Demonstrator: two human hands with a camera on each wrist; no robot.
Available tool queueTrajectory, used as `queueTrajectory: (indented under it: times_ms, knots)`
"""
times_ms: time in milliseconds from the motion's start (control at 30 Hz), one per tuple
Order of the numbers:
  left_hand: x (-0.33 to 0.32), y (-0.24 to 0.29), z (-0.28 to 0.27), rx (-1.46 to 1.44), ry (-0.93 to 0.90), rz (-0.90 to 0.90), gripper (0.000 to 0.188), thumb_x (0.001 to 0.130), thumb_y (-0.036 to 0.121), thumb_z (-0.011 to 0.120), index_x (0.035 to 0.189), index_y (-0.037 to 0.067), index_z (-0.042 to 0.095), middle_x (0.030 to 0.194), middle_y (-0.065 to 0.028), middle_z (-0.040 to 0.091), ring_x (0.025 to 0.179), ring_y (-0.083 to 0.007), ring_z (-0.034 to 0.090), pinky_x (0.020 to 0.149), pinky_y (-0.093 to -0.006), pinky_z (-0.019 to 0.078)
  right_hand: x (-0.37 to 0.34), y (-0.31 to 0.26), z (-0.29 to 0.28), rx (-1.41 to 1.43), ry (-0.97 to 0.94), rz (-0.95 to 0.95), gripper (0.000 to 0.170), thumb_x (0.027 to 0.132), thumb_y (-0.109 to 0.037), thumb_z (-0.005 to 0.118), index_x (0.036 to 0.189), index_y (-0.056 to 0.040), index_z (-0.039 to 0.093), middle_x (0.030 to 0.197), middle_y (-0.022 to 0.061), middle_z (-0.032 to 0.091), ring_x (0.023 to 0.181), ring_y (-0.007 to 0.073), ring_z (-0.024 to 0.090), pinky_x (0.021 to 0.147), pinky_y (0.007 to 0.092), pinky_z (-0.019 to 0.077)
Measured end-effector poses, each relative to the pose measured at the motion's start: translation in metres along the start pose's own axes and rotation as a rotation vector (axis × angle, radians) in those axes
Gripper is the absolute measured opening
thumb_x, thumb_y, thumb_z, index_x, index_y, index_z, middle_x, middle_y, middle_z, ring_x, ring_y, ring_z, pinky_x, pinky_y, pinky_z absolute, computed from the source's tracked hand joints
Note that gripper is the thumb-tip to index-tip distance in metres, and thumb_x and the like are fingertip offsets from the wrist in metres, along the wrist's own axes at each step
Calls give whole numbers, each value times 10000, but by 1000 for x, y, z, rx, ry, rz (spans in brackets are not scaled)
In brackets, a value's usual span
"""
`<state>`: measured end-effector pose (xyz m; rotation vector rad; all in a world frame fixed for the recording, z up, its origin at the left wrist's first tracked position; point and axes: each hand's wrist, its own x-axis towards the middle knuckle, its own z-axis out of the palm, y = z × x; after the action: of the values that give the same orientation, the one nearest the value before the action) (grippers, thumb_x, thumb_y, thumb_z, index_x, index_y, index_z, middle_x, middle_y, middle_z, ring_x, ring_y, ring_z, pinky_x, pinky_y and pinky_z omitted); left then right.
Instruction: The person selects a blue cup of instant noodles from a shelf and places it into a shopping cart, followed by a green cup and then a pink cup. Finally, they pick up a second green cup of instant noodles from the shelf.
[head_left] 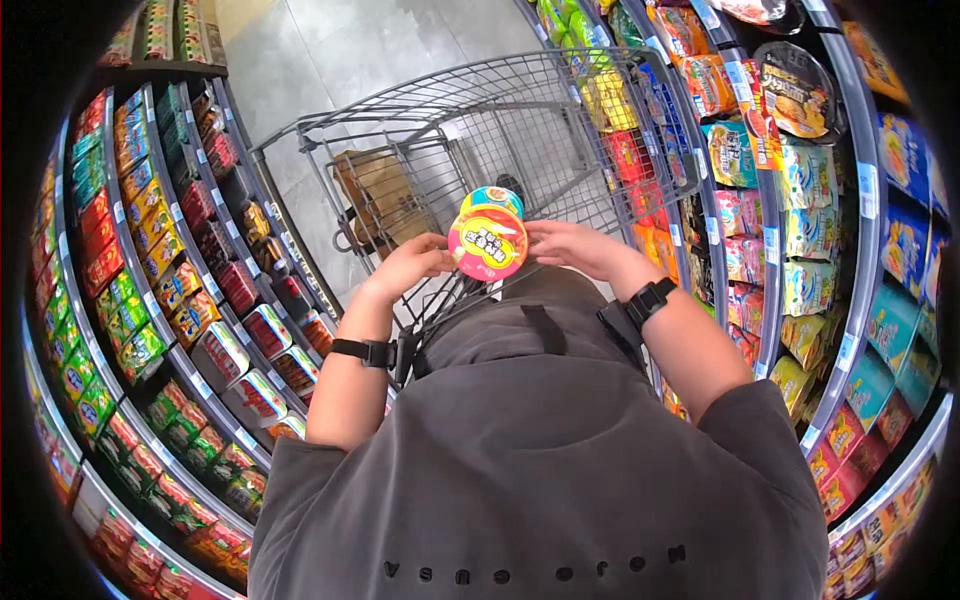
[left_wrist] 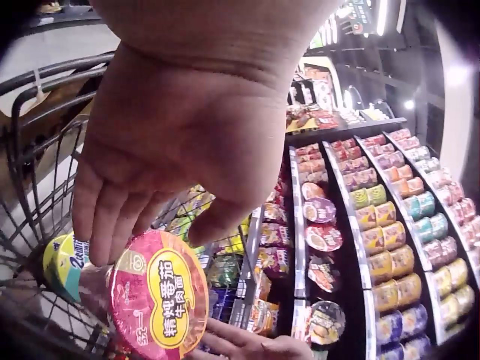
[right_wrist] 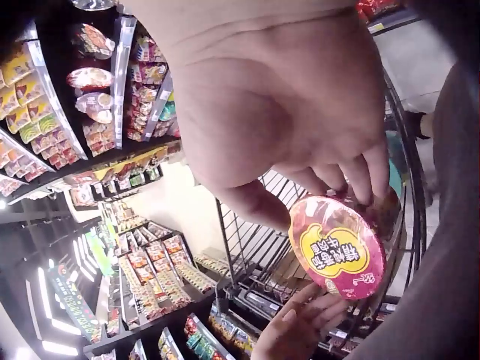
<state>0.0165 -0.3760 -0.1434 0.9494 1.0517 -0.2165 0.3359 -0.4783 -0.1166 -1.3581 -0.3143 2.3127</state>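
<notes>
A round noodle cup (head_left: 488,245) with a pink and yellow lid is between the two hands, lid facing the head camera. My left hand (head_left: 412,266) holds its left side, fingers bent against the wall; in the left wrist view the thumb of that hand (left_wrist: 180,142) lies by the rim of the cup (left_wrist: 161,300). On the other side my right hand (head_left: 585,250) grips it; in the right wrist view this hand (right_wrist: 285,112) has its thumb at the rim of the cup (right_wrist: 337,247). A second, teal and yellow cup (head_left: 493,198) shows just beyond the first, partly hidden.
A wire shopping cart (head_left: 470,110) stands in front, with a brown bag or box (head_left: 380,195) at its left. Shelves of packaged food (head_left: 160,240) line the left side; more shelves with noodle bowls and packets (head_left: 800,200) rise on the right. Grey tiled floor (head_left: 350,40) lies ahead.
</notes>
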Motion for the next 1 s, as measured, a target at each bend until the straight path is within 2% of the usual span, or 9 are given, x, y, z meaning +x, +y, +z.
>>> queueTrajectory:
  times_ms: [67,167,233,367,500,567,800,867,1000]
  knots:
    - [20,-10,-1,6,-3,-18,498,993,270,615,1395,-13,532,1187,-113,718,1106,-191,696,965,-329,529,20,4,-14,30,-40,-14,704,950,-188,637,1589,-44,378,1499,45,552,1380,157,500,1156,343,354]
    - [40,-15,2,95,73,-41,512,955,246,685,1350,-47,543,1099,-132,724,995,-180,690,878,-318,534,39,3,-22,5,-25,27,757,930,-221,658,1608,-68,360,1509,71,531,1414,153,457,1187,358,316]
    - [49,-19,2,110,84,-37,510,955,246,683,1346,-50,544,1085,-132,722,986,-184,687,880,-320,531,51,7,-26,17,-40,41,802,917,-250,673,1625,-84,334,1552,100,481,1464,166,394,1213,359,271]
    - [59,-26,4,91,130,-46,530,954,234,670,1368,-62,522,1068,-133,717,977,-189,676,886,-330,523,70,14,-35,23,-37,53,821,912,-254,680,1631,-84,321,1585,94,448,1491,184,362,1213,355,271]
    - [67,-33,4,61,155,-60,568,945,229,666,1402,-64,497,1073,-142,720,985,-197,676,880,-333,518,70,3,-36,64,-45,70,812,923,-254,659,1640,-106,309,1613,98,419,1523,199,318,1230,379,236]
    - [71,-38,2,57,153,-67,577,943,237,667,1406,-61,497,1074,-147,722,989,-200,677,880,-334,517,68,-2,-33,29,-30,103,747,998,-234,609,1652,-113,270,1614,73,422,1514,166,344,1240,369,217]
    - [80,-53,-7,160,153,-54,584,934,274,674,1416,-17,522,1089,-154,730,1009,-230,691,916,-348,521,75,0,-33,46,-41,68,723,1013,-219,585,1656,-120,269,1650,94,369,1542,179,300,1249,368,210]
    - [78,-55,-10,184,143,-31,580,940,272,667,1424,-11,523,1104,-161,733,1020,-244,696,927,-355,525,74,-2,-31,6,9,91,708,1011,-212,585,1647,-109,293,1654,97,366,1542,186,299,1246,362,222]
    - [53,-28,-6,351,201,-6,578,962,244,635,1457,-24,503,1212,-214,723,1113,-311,701,981,-388,532,63,-6,-26,-12,21,70,704,1007,-209,596,1638,-90,308,1657,89,365,1542,182,297,1228,360,263]
